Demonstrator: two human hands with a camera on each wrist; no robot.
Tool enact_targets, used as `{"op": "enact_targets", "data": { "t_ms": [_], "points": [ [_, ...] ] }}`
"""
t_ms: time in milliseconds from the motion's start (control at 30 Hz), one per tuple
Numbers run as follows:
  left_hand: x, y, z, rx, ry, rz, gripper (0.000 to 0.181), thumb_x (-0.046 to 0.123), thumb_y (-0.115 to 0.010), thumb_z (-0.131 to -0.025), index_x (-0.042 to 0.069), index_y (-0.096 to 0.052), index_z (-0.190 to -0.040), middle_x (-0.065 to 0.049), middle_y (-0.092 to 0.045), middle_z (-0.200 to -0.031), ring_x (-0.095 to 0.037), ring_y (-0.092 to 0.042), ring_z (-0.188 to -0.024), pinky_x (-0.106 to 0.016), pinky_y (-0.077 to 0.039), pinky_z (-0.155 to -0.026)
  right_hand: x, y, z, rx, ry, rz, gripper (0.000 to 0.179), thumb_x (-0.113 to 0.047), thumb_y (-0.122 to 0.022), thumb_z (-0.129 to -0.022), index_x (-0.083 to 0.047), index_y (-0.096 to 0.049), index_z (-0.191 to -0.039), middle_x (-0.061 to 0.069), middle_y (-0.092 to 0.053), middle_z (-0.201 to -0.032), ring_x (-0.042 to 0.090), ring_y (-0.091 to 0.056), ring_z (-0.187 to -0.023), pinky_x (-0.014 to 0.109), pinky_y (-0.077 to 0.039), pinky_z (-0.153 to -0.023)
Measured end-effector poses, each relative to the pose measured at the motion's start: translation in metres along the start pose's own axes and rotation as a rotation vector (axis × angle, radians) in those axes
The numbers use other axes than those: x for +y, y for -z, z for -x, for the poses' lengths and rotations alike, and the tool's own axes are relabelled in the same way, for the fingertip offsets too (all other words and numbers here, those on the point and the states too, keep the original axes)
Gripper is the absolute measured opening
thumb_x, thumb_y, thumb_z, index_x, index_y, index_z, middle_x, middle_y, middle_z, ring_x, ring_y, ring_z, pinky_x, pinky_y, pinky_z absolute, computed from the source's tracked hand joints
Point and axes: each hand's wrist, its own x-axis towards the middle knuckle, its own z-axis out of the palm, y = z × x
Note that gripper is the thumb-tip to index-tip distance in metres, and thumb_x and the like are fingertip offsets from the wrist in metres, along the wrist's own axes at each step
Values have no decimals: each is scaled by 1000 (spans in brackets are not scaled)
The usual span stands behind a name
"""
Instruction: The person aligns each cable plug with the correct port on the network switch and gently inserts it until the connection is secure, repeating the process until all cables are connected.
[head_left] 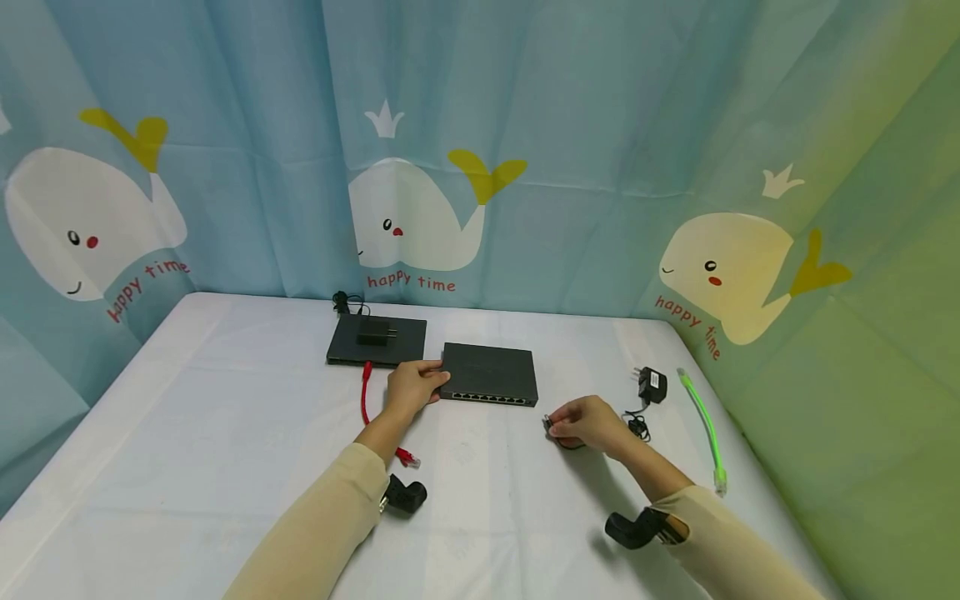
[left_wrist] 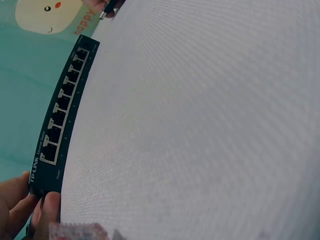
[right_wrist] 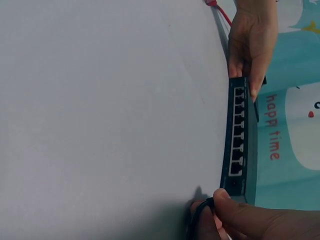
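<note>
A black TP-LINK Ethernet switch (head_left: 487,372) lies on the white table, its row of ports (left_wrist: 64,105) facing the person. My left hand (head_left: 415,387) grips its left end, thumb on top and fingers below, as the left wrist view shows. To the right of the switch, my right hand (head_left: 588,423) pinches the barrel plug (left_wrist: 108,9) of a thin black power cord (right_wrist: 192,220). The plug's metal tip sticks out beyond the fingertips, near the switch's right front corner. That cord runs back under the hand toward a black power adapter (head_left: 652,386).
Behind the left hand lies a second flat black box (head_left: 345,340) with another black adapter (head_left: 373,333) on top. A red network cable (head_left: 364,400) passes under the left forearm. A green network cable (head_left: 705,421) lies near the right table edge. Whale-print curtains (head_left: 585,167) hang behind.
</note>
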Motion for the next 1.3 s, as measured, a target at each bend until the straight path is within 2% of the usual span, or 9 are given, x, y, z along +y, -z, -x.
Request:
{"op": "enact_targets", "data": {
  "t_ms": [667, 967, 1300],
  "points": [
    [0, 0, 0, -3, 14, -16, 36, 15, -74, -90, 8, -69, -125, -13, -71, -114, -15, -69, -85, -23, -60, -65, -12, -16, -14, -3, -95, -179, 24, 4, -71, -87, 15, -66, -107, 7, -73, -83, 9, -68, -70, 23, -59, -65],
    [-1, -1, -1, 3, 7, -3, 36, 14, -75, -88, 7, -70, -124, -14, -72, -110, -9, -66, -72, -22, -59, -62, -16, -20, -17, -12, -130, -282, 28, 4, -68, -89, 18, -62, -112, 5, -72, -83, 6, -67, -68, 20, -58, -64],
    [0, -1, -1, 7, 10, -19, 36, 15, -75, -89, 8, -70, -124, -13, -72, -111, -11, -67, -74, -22, -59, -62, -16, -21, -20, -2, -132, -398, 27, 8, -65, -90, 21, -59, -112, 4, -72, -78, 8, -69, -67, 18, -58, -62]
  ]
}}
